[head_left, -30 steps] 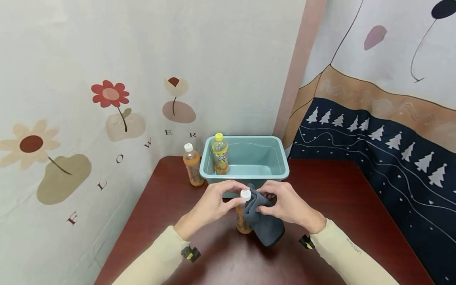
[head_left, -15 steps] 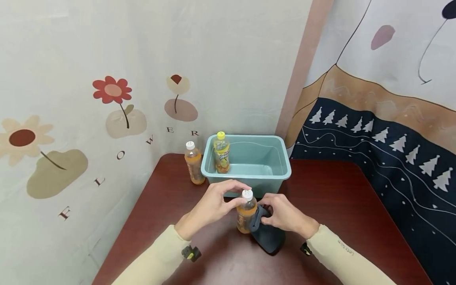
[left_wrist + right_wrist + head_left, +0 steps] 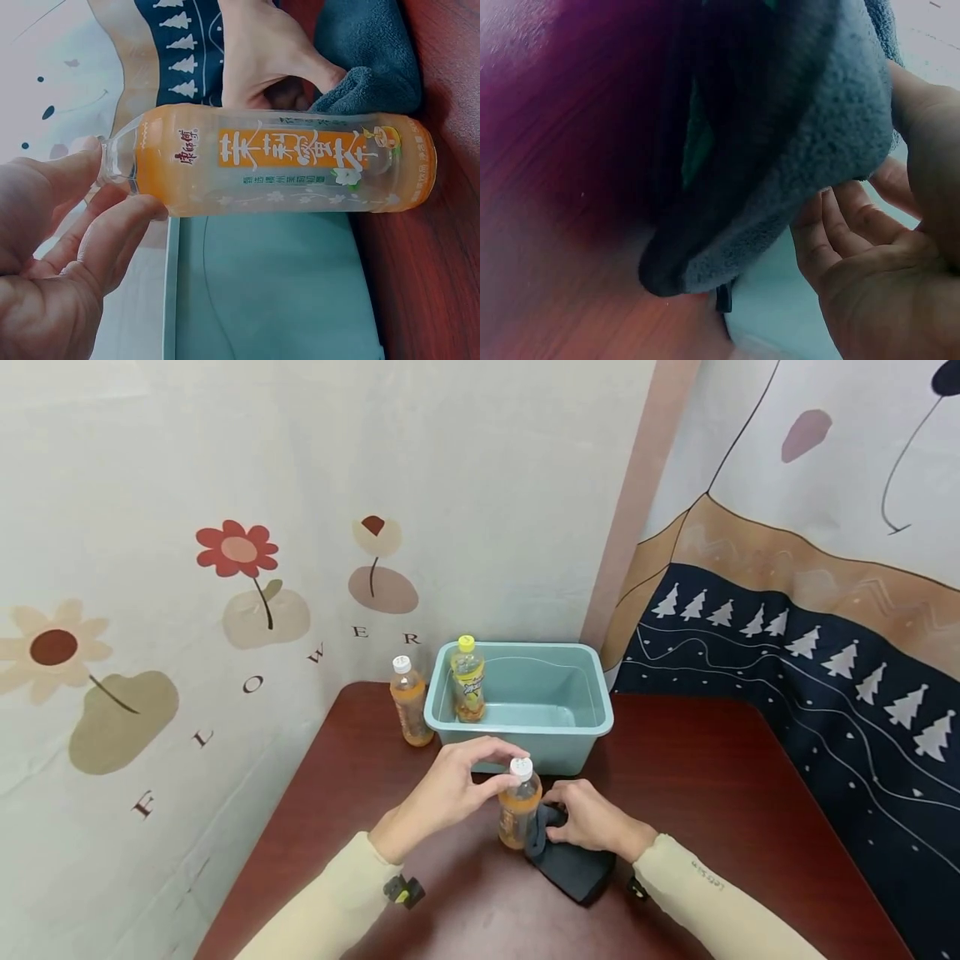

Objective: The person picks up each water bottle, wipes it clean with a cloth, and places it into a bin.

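Observation:
An orange-labelled tea bottle (image 3: pixel 517 817) with a white cap stands upright on the table. My left hand (image 3: pixel 457 785) pinches it at the cap and neck between thumb and fingers, as the left wrist view also shows around the bottle (image 3: pixel 285 161). On its right side, my right hand (image 3: pixel 592 818) grips a dark grey cloth (image 3: pixel 573 864) against the lower part of the bottle. In the right wrist view the fuzzy cloth (image 3: pixel 810 150) hangs in folds from the fingers, hiding the bottle.
A light teal plastic bin (image 3: pixel 525 728) stands just behind the bottle. Inside it, at the left, is a yellow-capped drink bottle (image 3: pixel 468 685). Another orange-labelled bottle (image 3: pixel 411 706) stands left of the bin on the dark red table (image 3: pixel 712 777). Printed fabric walls (image 3: pixel 487 527) rise behind.
My right hand has slid the cloth down from the bottle's neck to its lower body, uncovering the label. The left hand has kept its hold at the cap.

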Action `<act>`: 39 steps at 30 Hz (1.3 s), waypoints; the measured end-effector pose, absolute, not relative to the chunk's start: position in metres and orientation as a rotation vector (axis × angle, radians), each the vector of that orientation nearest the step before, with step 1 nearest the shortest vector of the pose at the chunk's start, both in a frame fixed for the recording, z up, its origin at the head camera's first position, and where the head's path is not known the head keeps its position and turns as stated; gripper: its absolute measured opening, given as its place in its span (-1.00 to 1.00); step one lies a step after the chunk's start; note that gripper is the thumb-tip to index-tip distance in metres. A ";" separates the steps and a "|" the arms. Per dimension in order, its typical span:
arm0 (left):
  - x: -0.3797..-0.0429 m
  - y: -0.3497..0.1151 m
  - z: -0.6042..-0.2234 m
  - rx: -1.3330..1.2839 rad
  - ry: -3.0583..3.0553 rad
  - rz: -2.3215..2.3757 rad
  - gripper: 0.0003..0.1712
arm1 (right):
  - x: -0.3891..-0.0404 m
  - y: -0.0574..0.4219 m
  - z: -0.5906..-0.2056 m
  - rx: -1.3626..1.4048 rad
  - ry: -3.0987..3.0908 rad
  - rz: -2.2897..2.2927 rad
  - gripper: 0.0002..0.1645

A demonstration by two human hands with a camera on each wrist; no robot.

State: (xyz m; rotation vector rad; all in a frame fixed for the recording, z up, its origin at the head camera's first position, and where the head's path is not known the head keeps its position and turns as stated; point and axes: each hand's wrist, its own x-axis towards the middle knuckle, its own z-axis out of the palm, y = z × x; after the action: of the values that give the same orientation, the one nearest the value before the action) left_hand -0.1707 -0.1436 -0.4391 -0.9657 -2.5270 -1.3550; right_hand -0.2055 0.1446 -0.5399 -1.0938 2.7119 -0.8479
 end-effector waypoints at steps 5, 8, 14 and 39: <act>-0.170 -0.145 -0.438 -0.950 -2.532 -1.347 -0.59 | -0.208 0.146 -0.540 -1.070 2.692 -0.919 -0.65; -0.169 -0.145 -0.438 -0.952 -2.536 -1.345 -0.59 | -0.207 0.148 -0.538 -1.053 2.681 -0.994 -0.66; -0.171 -0.147 -0.438 -0.953 -2.541 -1.340 -0.60 | -0.204 0.151 -0.527 -1.054 2.653 -1.179 -0.61; -0.173 -0.147 -0.435 -0.931 -2.544 -1.312 -0.62 | -0.200 0.140 -0.448 -1.136 2.565 -1.525 -0.66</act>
State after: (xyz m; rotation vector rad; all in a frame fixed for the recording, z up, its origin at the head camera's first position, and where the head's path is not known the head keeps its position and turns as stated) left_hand -0.1732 -0.1472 -0.4352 -0.9308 -2.5441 -1.3120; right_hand -0.2004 0.1401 -0.4482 -1.1356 2.5648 -1.5246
